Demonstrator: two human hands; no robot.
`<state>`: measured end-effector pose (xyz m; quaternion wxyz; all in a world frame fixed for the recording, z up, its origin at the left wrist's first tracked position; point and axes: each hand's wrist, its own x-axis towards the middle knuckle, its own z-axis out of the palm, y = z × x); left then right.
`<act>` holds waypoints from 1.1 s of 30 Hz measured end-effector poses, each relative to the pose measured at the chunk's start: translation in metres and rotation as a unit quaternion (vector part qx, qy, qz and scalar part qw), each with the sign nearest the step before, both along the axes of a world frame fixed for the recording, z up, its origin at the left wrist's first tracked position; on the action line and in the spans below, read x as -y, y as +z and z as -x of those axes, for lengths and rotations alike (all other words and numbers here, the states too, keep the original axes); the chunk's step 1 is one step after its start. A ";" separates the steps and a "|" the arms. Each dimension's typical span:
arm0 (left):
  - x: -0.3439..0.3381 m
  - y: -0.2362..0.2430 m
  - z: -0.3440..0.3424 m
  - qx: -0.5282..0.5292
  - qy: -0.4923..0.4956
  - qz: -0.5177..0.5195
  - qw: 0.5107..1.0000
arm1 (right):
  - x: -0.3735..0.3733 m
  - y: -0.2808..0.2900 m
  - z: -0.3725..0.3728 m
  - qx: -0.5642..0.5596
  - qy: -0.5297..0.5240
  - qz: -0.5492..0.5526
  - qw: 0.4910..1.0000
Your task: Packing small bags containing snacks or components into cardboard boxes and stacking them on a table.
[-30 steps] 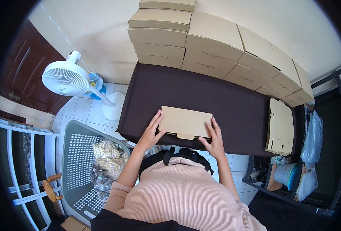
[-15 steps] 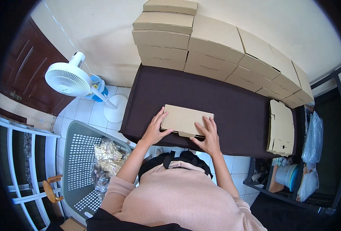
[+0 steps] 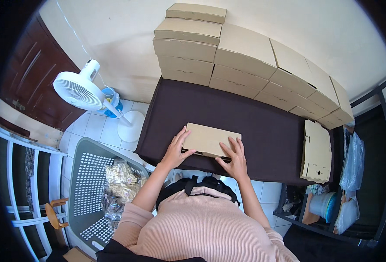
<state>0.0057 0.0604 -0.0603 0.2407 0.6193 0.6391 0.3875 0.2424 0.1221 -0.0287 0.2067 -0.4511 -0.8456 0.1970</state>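
A shallow brown cardboard box (image 3: 209,136) lies with its lid down near the front edge of the dark-covered table (image 3: 245,117). My left hand (image 3: 176,148) rests against the box's left end, fingers spread along that side and thumb at the front corner. On the right part of the lid lie the spread fingers of my right hand (image 3: 233,156), its thumb at the front edge. A dark gap shows along part of the front edge, between my thumbs. Neither hand lifts the box.
Stacked cardboard boxes (image 3: 245,52) line the table's back. Flattened cardboard pieces (image 3: 317,150) lie at its right end, beside a black rack (image 3: 385,174) with plastic bags. At left stand a white fan (image 3: 78,91) and a grey laundry basket (image 3: 86,174) holding bagged items.
The flap that stuck out at the box's front edge no longer shows there; the front now looks nearly flush. Both hands stay at the box. The whole view has shifted slightly.
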 end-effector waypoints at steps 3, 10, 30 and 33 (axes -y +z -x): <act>0.001 0.000 0.000 0.001 -0.001 0.004 1.000 | 0.000 -0.001 0.000 0.002 0.000 0.002 1.000; 0.001 -0.003 -0.001 0.010 0.001 0.001 1.000 | 0.002 -0.003 0.000 0.004 -0.002 0.014 1.000; -0.002 -0.010 -0.030 0.074 0.108 -0.058 0.990 | 0.004 -0.011 -0.001 -0.036 -0.001 0.012 0.999; -0.001 -0.008 -0.031 0.064 0.114 -0.048 0.990 | 0.004 -0.012 -0.001 -0.023 0.007 -0.004 1.000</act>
